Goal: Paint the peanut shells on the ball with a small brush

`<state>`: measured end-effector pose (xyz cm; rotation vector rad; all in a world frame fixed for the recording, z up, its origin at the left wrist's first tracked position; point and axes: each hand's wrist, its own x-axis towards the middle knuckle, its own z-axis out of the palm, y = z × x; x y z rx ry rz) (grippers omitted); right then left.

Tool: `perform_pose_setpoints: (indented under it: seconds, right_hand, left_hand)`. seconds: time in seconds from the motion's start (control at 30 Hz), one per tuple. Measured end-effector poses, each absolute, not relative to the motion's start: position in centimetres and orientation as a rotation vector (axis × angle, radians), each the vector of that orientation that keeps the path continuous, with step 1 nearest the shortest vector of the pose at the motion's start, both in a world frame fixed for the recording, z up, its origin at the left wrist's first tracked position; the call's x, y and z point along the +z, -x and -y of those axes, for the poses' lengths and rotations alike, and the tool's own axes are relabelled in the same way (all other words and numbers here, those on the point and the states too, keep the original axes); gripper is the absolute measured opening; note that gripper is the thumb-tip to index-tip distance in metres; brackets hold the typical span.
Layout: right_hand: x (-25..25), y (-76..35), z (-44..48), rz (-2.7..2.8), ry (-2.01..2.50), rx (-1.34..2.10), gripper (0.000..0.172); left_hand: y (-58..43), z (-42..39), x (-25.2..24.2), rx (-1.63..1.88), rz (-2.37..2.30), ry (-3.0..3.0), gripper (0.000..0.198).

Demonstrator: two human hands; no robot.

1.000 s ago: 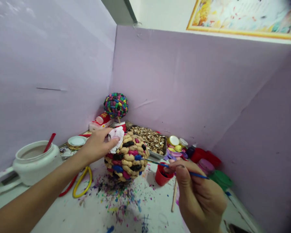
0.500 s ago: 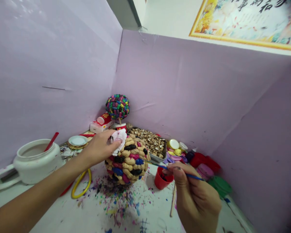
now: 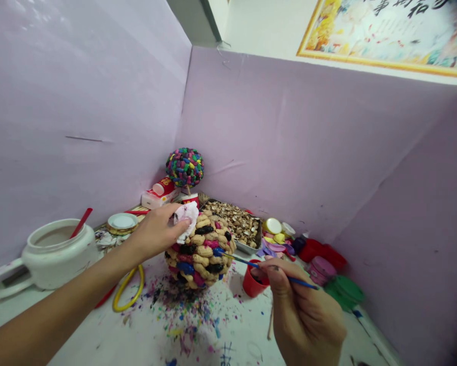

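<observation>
A ball covered in peanuts (image 3: 203,256), some painted black, blue and magenta and the others bare, stands in front of me. My left hand (image 3: 161,226) presses a crumpled, stained white tissue (image 3: 187,219) against its upper left side. In my right hand (image 3: 302,300) is a thin blue paintbrush (image 3: 253,264), held in a pinch like a pen. Its tip meets a blue peanut on the ball's right side. Just behind the brush stands a red cup (image 3: 254,284) with something dark inside.
A metal tray of shells (image 3: 238,223) lies behind the ball. Farther back stands a finished-looking multicoloured ball (image 3: 185,168) on a stick. A white pot (image 3: 62,254) and yellow ring (image 3: 129,292) are at left; coloured lids and tubs (image 3: 322,269) at right. Paint specks dot the white tabletop (image 3: 136,338).
My right hand and the brush have shifted slightly left, bringing the tip farther over the blue peanut. My left hand and the ball look still.
</observation>
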<state>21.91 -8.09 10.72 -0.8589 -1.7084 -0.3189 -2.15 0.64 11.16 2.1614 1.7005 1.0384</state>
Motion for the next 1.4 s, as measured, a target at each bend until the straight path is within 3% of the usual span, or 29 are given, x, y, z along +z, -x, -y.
perform_pose_setpoints:
  seconds: [1.0, 1.4]
  right_hand:
    - [10.5, -22.3, 7.5, 1.557, 0.902, -0.322, 0.014]
    - [11.1, -24.1, 7.0, 1.394, 1.067, -0.166, 0.020]
  left_hand:
    - [3.4, -1.9, 11.2, 1.020, -1.726, -2.113, 0.047]
    - [6.5, -3.8, 10.8, 1.084, -1.468, -1.834, 0.028]
